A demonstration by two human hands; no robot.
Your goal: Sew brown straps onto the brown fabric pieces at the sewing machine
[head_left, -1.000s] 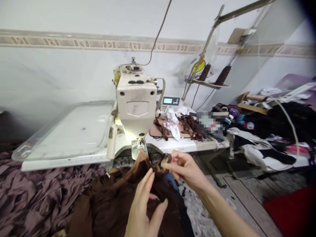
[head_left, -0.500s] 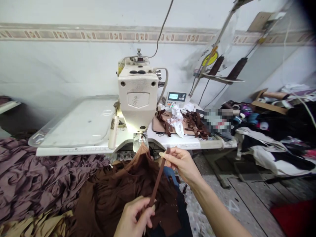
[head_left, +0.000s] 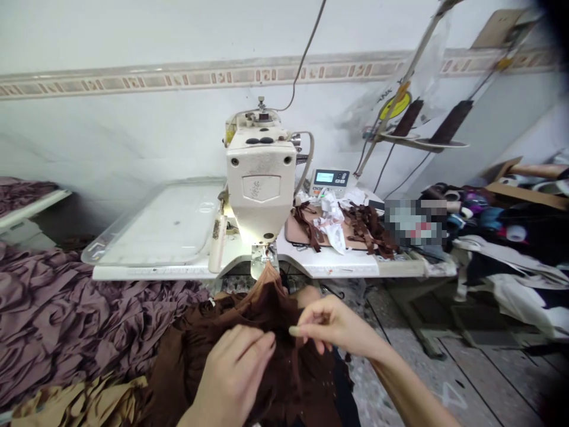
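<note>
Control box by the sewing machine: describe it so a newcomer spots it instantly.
Find the white sewing machine against the wall. Just right of its head, behind the brown strips on the table, sits a small pale control box. It alone has a digital screen and buttons.

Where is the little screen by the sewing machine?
In the head view, the little screen sits just right of the sewing machine, behind the brown strips.

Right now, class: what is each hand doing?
Left hand: closed on the brown fabric.
Right hand: pinched at the fabric; whether it holds anything cannot be told.
</note>
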